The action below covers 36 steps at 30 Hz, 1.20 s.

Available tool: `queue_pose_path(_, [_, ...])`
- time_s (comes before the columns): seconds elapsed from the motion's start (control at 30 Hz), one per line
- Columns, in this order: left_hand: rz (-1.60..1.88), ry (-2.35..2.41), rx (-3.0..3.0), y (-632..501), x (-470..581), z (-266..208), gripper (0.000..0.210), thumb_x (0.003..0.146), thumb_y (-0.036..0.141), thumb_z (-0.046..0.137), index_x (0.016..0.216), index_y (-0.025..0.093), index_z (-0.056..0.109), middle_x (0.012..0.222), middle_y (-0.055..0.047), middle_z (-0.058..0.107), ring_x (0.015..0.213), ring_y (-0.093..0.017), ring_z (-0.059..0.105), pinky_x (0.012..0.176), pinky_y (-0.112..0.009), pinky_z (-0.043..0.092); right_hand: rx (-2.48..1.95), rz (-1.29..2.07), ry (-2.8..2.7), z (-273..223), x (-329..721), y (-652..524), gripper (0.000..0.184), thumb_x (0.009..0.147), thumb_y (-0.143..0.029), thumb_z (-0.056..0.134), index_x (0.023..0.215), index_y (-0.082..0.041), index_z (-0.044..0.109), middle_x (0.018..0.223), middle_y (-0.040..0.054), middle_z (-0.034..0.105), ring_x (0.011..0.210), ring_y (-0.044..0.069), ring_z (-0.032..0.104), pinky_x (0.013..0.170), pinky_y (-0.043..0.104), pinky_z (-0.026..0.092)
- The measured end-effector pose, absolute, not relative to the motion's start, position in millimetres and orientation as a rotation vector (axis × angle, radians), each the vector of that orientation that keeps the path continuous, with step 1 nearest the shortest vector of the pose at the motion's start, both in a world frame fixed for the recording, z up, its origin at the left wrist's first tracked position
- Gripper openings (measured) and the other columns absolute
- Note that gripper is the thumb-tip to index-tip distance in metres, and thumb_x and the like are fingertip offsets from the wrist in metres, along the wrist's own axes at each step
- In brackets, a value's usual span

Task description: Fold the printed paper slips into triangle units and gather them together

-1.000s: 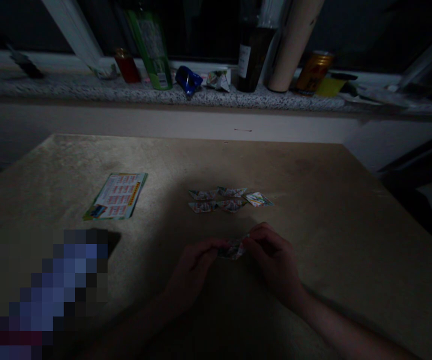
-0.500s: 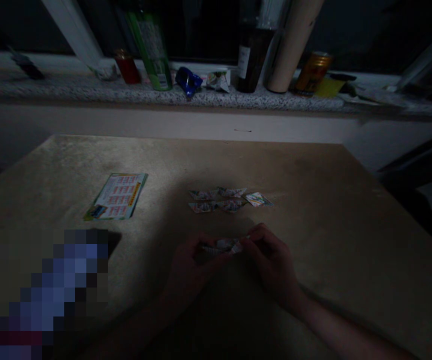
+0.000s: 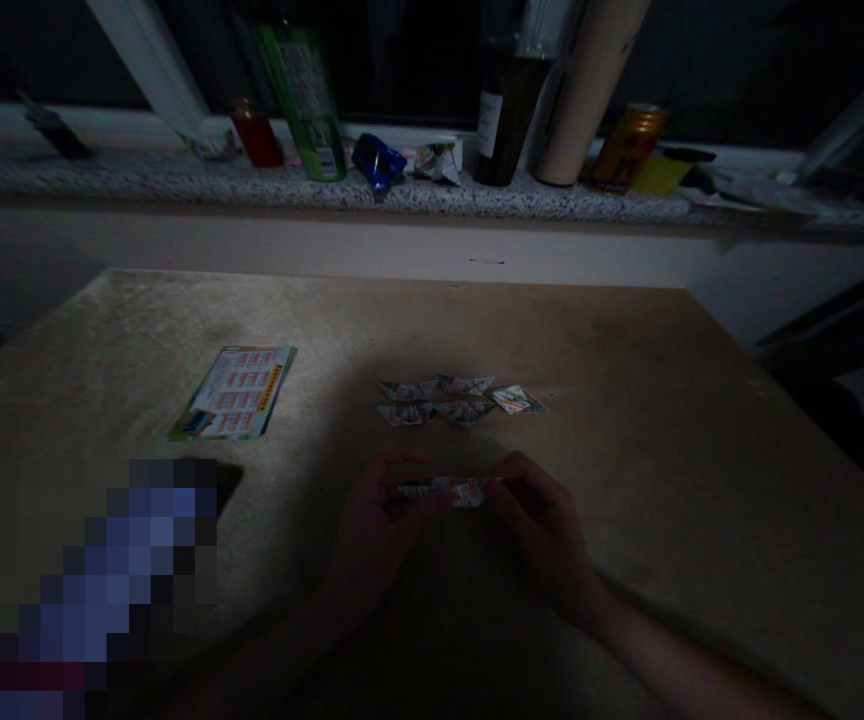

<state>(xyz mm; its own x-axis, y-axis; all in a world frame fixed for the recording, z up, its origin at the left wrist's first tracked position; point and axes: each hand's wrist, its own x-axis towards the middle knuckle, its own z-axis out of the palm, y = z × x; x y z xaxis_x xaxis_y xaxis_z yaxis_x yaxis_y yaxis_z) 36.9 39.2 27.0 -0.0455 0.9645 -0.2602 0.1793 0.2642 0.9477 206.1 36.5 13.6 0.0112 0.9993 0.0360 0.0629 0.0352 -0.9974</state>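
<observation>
A small folded piece of printed paper (image 3: 463, 491) lies lengthwise between my hands, low over the table, as a narrow flattened strip. My left hand (image 3: 379, 515) holds its left part; the thumb presses on the near face and the index finger is raised off it. My right hand (image 3: 541, 510) pinches the right end between thumb and fingers. Beyond the hands, several folded paper pieces (image 3: 408, 413) of the same print sit close together in two rows. A lighter diamond-shaped folded paper (image 3: 520, 400) lies at their right end.
A stack of printed leaflets (image 3: 241, 390) lies on the table (image 3: 627, 400) at the left. A blurred-out patch (image 3: 117, 570) covers the lower left. On the windowsill (image 3: 312, 195) behind stand a green bottle (image 3: 304, 100), a dark bottle (image 3: 503, 125), a cardboard tube (image 3: 586, 95) and a can (image 3: 631, 145).
The paper in my hands has gone from a partly opened fold to a flatter, straighter strip. My left index finger has lifted away from it. The other papers have stayed put.
</observation>
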Motion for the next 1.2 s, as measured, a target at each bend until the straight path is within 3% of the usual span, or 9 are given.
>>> queue_pose_path(0.1, [0.894,1.474,1.163,39.9,36.0,27.9,0.040,0.069,0.036,0.072,0.104,0.023,0.054,0.076,0.003,0.067,0.063,-0.015,0.063,0.050,-0.021,0.046,-1.288,1.323,-1.300,10.4,205.6,35.4,0.019,0.077,-0.036,0.063,0.081,-0.019,0.056,0.062,-0.0041,0.047,0.055,0.011,0.043,0.049,0.022,0.034])
queue_pose_path(0.27, [0.864,1.449,1.229,39.1,35.0,25.4,0.036,0.070,0.034,0.071,0.101,0.022,0.058,0.077,0.002,0.068,0.065,-0.016,0.063,0.055,-0.022,0.047,-1.269,1.455,-1.498,6.6,205.4,34.9,0.026,0.082,-0.042,0.057,0.074,-0.017,0.059,0.062,-0.0025,0.049,0.056,0.011,0.043,0.050,0.022,0.033])
queue_pose_path(0.53, [0.830,1.421,1.312,42.5,34.3,25.6,0.036,0.072,0.036,0.069,0.103,0.022,0.058,0.075,0.003,0.065,0.059,-0.013,0.054,0.053,-0.020,0.041,-1.225,1.417,-1.525,9.8,206.4,35.8,0.028,0.083,-0.041,0.056,0.070,-0.016,0.060,0.059,-0.0025,0.047,0.053,0.010,0.039,0.048,0.022,0.029])
queue_pose_path(0.63, [0.754,1.301,1.348,42.4,33.4,24.4,0.024,0.076,0.042,0.064,0.083,0.018,0.061,0.068,0.003,0.062,0.058,-0.012,0.053,0.053,-0.019,0.039,-1.200,1.432,-1.505,9.6,207.5,35.7,0.031,0.084,-0.042,0.056,0.068,-0.016,0.060,0.058,-0.0028,0.045,0.052,0.009,0.038,0.047,0.022,0.028])
queue_pose_path(0.77, [0.577,1.148,1.356,39.4,32.3,22.0,0.045,0.087,0.047,0.045,0.056,0.016,0.058,0.053,0.002,0.055,0.053,-0.012,0.051,0.054,-0.020,0.038,-1.157,1.460,-1.482,11.6,208.3,35.3,0.033,0.085,-0.043,0.056,0.067,-0.016,0.061,0.059,-0.0020,0.050,0.054,0.009,0.042,0.049,0.021,0.032])
queue_pose_path(0.97, [0.573,1.161,1.314,36.1,33.5,20.3,0.045,0.087,0.049,0.044,0.058,0.017,0.057,0.045,0.004,0.049,0.046,-0.010,0.045,0.050,-0.019,0.035,-1.143,1.483,-1.453,18.3,207.2,33.3,0.035,0.084,-0.046,0.055,0.068,-0.016,0.061,0.060,-0.0023,0.053,0.055,0.009,0.045,0.050,0.020,0.034])
queue_pose_path(1.2, [0.538,1.138,1.296,33.7,37.6,20.3,0.050,0.087,0.053,0.041,0.053,0.018,0.052,0.047,0.003,0.049,0.047,-0.011,0.045,0.050,-0.020,0.035,-1.205,1.493,-1.299,13.3,205.2,30.1,0.037,0.078,-0.052,0.060,0.062,-0.018,0.060,0.055,-0.0029,0.048,0.051,0.010,0.041,0.047,0.021,0.033])
